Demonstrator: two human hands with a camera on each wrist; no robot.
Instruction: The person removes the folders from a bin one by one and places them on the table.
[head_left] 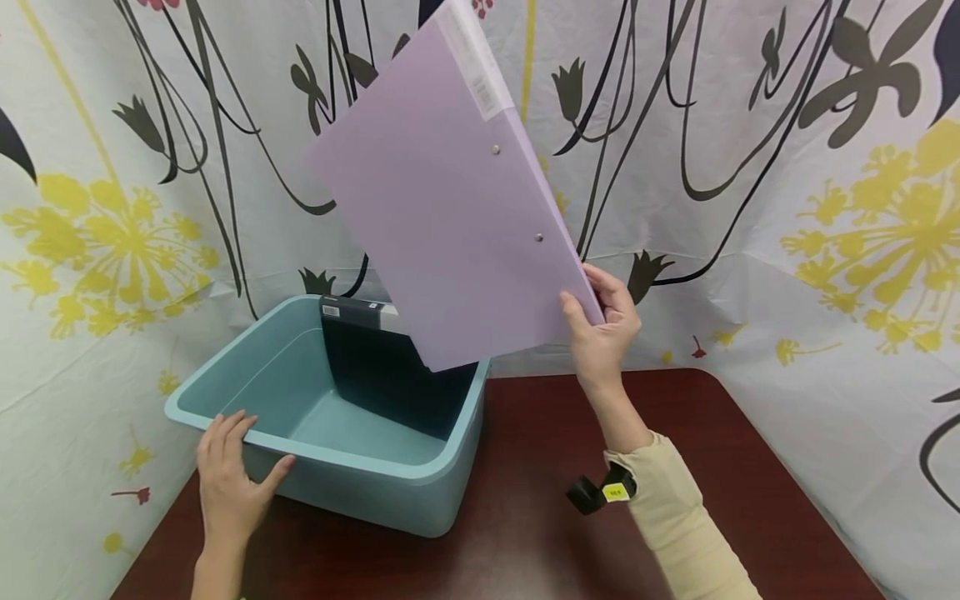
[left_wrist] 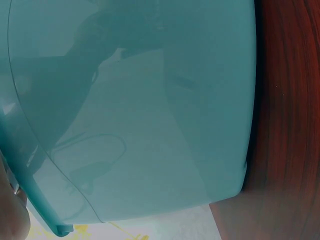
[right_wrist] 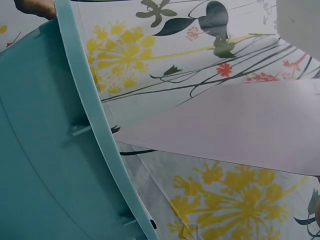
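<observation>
A lilac ring-style folder (head_left: 450, 192) with a white spine label and two metal rivets is held up, tilted, above the right side of a blue-green plastic basin (head_left: 420, 473). My right hand (head_left: 606, 329) pinches its lower right corner by the spine, thumb on the front face. The folder's broad face shows at a slant in the right wrist view (right_wrist: 230, 125). My left hand (head_left: 228, 483) grips the basin's front left rim, fingers over the edge and thumb outside. Inside the basin a black folder (head_left: 397, 387) leans on the back right wall, partly hidden behind the lilac one.
The basin stands on a dark red-brown wooden table (head_left: 540, 500), near its left side. A patterned cloth (head_left: 750, 250) with flowers hangs behind and at both sides. On the right wrist sits a black strap (head_left: 600, 490) with a yellow tag.
</observation>
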